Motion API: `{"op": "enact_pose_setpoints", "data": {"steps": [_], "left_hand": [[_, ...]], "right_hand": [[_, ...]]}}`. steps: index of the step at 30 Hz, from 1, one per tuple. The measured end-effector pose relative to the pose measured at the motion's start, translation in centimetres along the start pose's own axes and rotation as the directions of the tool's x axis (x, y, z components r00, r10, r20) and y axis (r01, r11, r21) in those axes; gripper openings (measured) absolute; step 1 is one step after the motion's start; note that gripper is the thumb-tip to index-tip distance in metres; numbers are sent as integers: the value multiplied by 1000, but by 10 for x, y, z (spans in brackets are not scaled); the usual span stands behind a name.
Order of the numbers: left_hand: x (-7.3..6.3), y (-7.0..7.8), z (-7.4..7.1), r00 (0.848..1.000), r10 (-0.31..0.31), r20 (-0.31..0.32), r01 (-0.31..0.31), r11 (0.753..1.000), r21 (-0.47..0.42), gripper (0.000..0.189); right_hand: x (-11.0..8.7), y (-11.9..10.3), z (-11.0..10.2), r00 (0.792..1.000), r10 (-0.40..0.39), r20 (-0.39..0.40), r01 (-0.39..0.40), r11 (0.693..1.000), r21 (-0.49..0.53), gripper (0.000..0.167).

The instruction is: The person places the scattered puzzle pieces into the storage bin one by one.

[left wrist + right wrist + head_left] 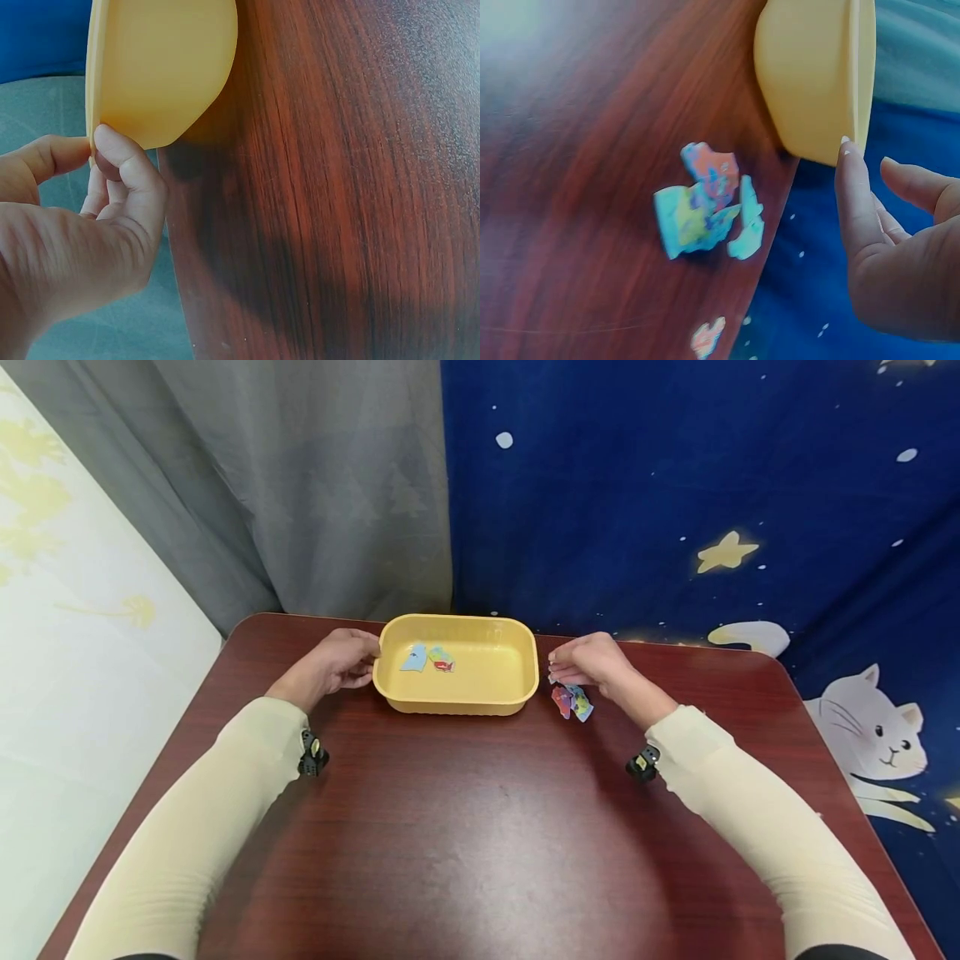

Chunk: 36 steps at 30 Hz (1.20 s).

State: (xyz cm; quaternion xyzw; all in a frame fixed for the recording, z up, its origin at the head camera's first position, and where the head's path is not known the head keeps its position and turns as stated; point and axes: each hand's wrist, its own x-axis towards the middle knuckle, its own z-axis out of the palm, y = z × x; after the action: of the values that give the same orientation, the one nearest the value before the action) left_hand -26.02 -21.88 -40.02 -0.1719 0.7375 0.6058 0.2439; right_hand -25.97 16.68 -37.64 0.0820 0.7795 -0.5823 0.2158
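A yellow plastic basin (480, 706) sits at the far side of the table. My left hand (347, 658) pinches its left rim between thumb and fingers; the left wrist view shows the thumb on one side of the rim. Beside the right end is my right hand (596, 662), thumb and index finger apart, holding nothing. Its index fingertip (845, 144) overlaps the basin's rim in the right wrist view. Inside the basin lie a light blue puzzle piece (414, 658) and a multicoloured one (442, 660). Several more printed puzzle pieces (580, 702) lie bunched under my right hand.
A small separate piece (708, 337) lies near the table's far edge. The dark red wooden table (450, 827) reaches back to a grey curtain (337, 485) and a blue starry curtain (600, 485). A pale patterned curtain (75, 610) hangs on the left.
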Motion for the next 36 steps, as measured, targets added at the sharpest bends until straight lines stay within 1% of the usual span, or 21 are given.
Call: {"op": "enact_pose_setpoints", "data": {"steps": [6,10,14,21,31,36], "left_hand": [[0,0,0,1000,-1,-9,1,1000,4,36],[0,0,0,1000,4,-8,-4,1000,7,35],[0,1,0,1000,3,-3,-3,1000,4,36],[1,1,0,1000,-6,-4,6,1000,10,40],[0,1,0,1000,-5,-17,6,1000,22,41],[-2,1,1,1000,2,-12,-2,1000,20,42]], "right_hand": [[1,18,-14,999,41,-9,-40,998,53,43],[1,26,-20,998,62,-12,-60,994,88,42],[-1,34,-25,997,80,-10,-79,993,86,43],[-4,50,-27,994,107,22,-109,992,64,42],[-8,69,-27,989,143,44,-146,984,103,44],[-13,77,-25,988,153,33,-156,979,128,52]]}}
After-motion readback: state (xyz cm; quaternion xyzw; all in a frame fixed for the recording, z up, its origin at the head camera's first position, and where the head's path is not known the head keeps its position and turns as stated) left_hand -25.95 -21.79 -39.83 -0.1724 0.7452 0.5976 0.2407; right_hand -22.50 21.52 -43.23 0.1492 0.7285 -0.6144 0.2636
